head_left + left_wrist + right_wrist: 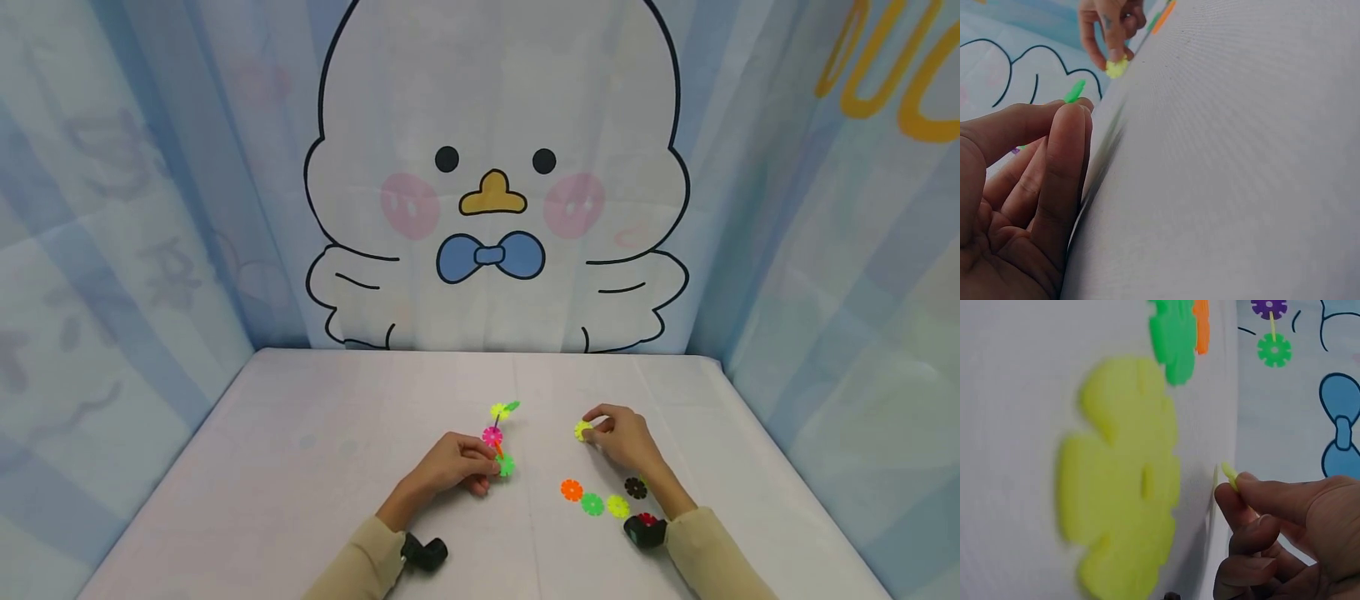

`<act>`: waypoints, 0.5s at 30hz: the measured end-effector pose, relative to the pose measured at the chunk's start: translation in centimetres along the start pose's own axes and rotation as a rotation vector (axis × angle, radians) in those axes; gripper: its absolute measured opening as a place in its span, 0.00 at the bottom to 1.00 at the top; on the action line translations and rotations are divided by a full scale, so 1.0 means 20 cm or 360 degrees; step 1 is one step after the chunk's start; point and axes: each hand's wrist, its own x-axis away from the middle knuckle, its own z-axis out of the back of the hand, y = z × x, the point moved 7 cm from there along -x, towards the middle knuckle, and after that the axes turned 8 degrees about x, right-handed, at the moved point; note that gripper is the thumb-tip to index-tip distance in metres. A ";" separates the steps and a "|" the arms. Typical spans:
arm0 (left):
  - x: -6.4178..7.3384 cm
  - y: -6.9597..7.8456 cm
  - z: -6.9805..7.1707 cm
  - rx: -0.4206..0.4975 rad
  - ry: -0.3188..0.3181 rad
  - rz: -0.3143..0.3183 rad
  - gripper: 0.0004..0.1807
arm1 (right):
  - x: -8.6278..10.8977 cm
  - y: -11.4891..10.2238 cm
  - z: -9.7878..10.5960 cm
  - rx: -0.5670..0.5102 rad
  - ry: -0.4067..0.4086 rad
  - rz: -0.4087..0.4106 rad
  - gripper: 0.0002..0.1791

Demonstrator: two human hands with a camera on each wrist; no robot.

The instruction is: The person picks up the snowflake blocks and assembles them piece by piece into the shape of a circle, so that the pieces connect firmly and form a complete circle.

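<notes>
My left hand [456, 463] pinches a green notched plastic disc [506, 465] between thumb and fingers. That disc is the near end of a joined chain, with an orange disc seen edge-on, a pink disc [492, 436], a yellow disc [499, 411] and a green disc [513, 406] beyond it. In the left wrist view only the green disc's edge [1075, 91] shows above the fingertips. To the right, my right hand [622, 437] holds a single yellow disc [582, 430] by its rim with thumb and fingertips, apart from the chain.
Loose discs lie nearer on the white-covered table [315, 467]: an orange disc [572, 490], a green disc [592, 504], a yellow disc [618, 506] and a black disc [636, 487]. A red disc [647, 518] is partly hidden by the right wrist camera [643, 532]. Curtains enclose the table.
</notes>
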 end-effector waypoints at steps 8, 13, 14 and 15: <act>0.00 0.00 0.01 0.0028 0.0021 0.0022 0.10 | 0.06 -0.09 -0.06 -0.0122 -0.0025 0.0107 0.11; 0.00 0.00 0.01 0.0033 0.0037 0.0024 0.11 | 0.11 -0.18 -0.09 -0.0161 -0.0064 0.0177 0.11; 0.00 0.00 0.01 0.0028 0.0042 0.0027 0.11 | 0.12 -0.20 -0.10 -0.0173 -0.0073 0.0188 0.11; 0.00 0.00 0.01 0.0025 0.0044 0.0029 0.11 | 0.13 -0.22 -0.11 -0.0183 -0.0083 0.0204 0.10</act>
